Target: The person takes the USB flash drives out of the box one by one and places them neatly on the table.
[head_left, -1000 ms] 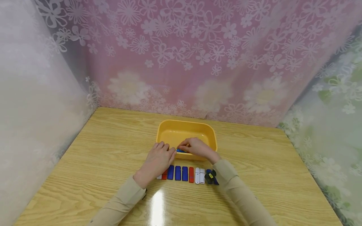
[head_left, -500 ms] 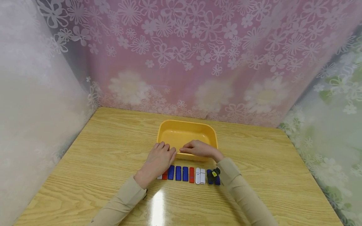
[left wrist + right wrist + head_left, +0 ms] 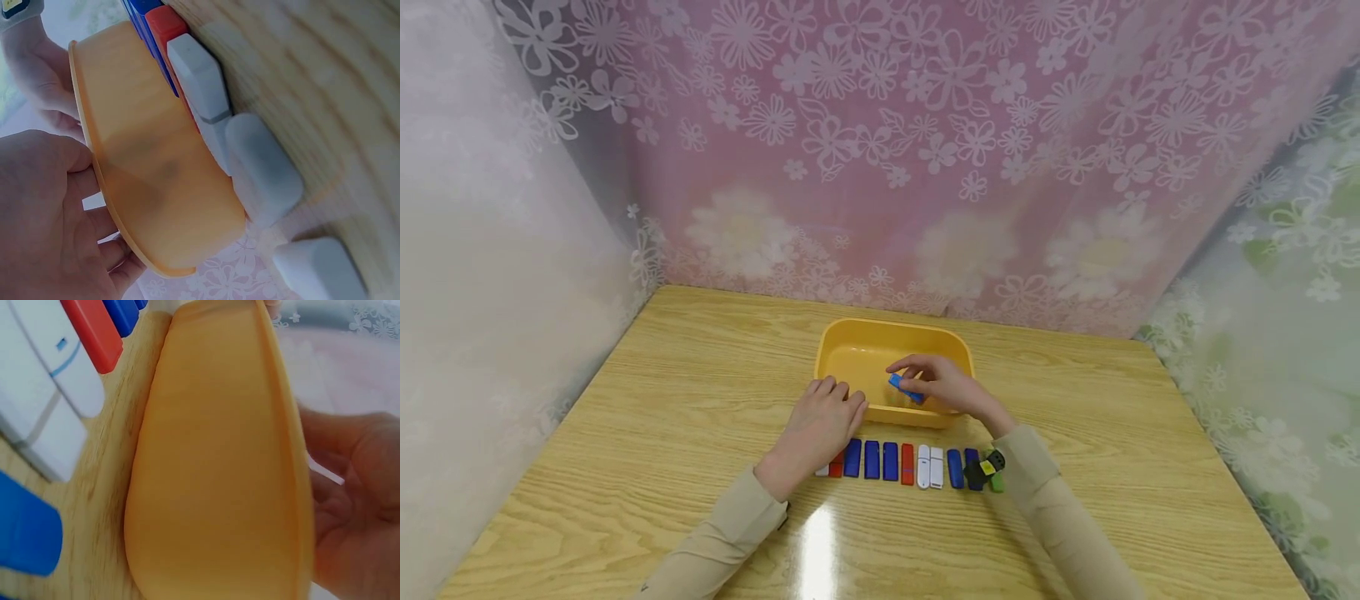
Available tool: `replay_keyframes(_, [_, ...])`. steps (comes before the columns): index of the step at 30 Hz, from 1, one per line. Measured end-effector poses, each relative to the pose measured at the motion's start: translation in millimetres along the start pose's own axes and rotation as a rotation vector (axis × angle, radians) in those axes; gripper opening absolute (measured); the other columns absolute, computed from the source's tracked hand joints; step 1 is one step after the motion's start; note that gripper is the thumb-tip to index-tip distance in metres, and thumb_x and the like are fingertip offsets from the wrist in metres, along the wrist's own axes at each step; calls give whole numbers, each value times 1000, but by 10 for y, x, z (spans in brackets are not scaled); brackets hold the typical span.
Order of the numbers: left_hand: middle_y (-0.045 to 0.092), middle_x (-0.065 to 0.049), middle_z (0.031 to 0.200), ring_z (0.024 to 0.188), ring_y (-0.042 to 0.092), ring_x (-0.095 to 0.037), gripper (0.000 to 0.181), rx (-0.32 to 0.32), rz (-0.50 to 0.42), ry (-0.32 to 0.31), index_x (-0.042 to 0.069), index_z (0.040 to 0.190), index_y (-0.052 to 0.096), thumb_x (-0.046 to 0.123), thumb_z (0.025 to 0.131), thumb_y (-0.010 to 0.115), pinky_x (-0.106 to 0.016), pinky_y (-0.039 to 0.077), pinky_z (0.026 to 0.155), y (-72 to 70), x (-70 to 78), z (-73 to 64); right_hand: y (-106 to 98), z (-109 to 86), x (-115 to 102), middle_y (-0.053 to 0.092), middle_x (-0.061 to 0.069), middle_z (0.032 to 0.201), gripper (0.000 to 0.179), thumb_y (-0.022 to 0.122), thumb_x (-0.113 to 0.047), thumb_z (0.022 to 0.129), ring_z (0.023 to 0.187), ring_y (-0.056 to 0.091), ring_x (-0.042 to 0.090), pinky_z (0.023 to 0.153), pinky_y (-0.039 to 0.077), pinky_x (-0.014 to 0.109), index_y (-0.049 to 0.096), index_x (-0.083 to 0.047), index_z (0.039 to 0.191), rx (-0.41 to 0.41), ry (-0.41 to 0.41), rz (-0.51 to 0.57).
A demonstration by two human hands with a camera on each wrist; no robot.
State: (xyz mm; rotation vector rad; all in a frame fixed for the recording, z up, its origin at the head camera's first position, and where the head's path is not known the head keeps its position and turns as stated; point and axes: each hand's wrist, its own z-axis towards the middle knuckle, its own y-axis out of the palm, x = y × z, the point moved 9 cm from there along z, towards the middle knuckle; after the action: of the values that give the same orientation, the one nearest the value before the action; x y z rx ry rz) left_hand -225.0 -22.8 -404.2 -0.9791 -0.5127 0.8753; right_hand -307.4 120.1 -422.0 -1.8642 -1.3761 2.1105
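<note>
A yellow plastic basin [image 3: 861,358] stands on the table. Its near rim is gripped by my left hand [image 3: 820,417], thumb and fingers hooked at the edge in the left wrist view. Over the basin, my right hand [image 3: 947,385] pinches a blue USB stick [image 3: 907,389] between thumb and fingers. In front lies a row of USB sticks: several dark blue ones [image 3: 872,460], a red one [image 3: 907,464], two white ones [image 3: 923,467], a brighter blue one [image 3: 955,468] and a green one [image 3: 997,482] partly hidden by the right wrist's camera. The left hand covers the row's left end.
The wooden table [image 3: 647,400] stretches out on both sides of the basin. A pink flowered curtain [image 3: 880,167] hangs behind, with pale curtains left and right. Whitish sticks [image 3: 322,269] lie close below the left hand.
My right hand has risen from the basin's near inner side, moving up and right with the blue USB stick now showing. More of the row's right end is uncovered. My left hand stays put.
</note>
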Motion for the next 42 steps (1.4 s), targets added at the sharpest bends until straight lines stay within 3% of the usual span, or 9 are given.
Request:
replay_keyframes(5, [62,-4,77,75,53,-24,24,15,-8,11,12,85,62,26,104,58,-37,49,76,-6,5,-7,-238,-215,-2,69,13,104,30,62,-17,102,73,67,21,67,57,30,66,-9,131,187,2,20])
replay_keyframes(10, [60,-5,75,74,52,-24,25,35,-11,18,11,83,61,25,104,58,-37,49,75,-20,7,-10,-474,-575,-34,67,18,109,32,63,-18,102,80,70,25,68,58,32,64,-6,132,347,-9,39])
replay_keyframes(16, [60,-5,75,75,52,-24,25,21,-19,5,11,84,61,24,104,58,-38,49,76,-9,-3,-12,-638,-1009,99,65,20,116,34,63,-16,102,86,68,23,70,58,27,63,-4,133,461,60,2])
replay_keyframes(21, [61,-5,76,76,53,-25,25,5,-21,0,11,85,61,25,105,57,-39,49,77,-3,4,-13,-660,-1317,278,63,22,121,36,62,-11,102,90,67,25,71,58,31,59,-1,136,456,126,-65])
replay_keyframes(27, [60,-5,76,75,53,-25,24,18,-19,7,11,84,61,24,104,58,-38,49,76,-18,17,-6,-573,-1581,537,65,22,114,34,64,-5,99,84,69,24,65,58,34,61,4,132,402,243,-126])
replay_keyframes(34, [60,-5,76,76,52,-25,24,3,-22,-2,11,84,60,24,104,58,-38,48,76,-11,11,-3,-435,-1713,750,67,14,106,31,69,-7,95,84,68,23,63,53,29,65,2,124,340,371,-197])
replay_keyframes(42, [60,-5,76,76,53,-24,24,7,-5,4,11,85,60,25,104,57,-37,48,76,2,15,-3,-379,-1764,842,66,4,94,28,74,-9,91,79,66,18,61,53,29,68,0,117,343,473,-225])
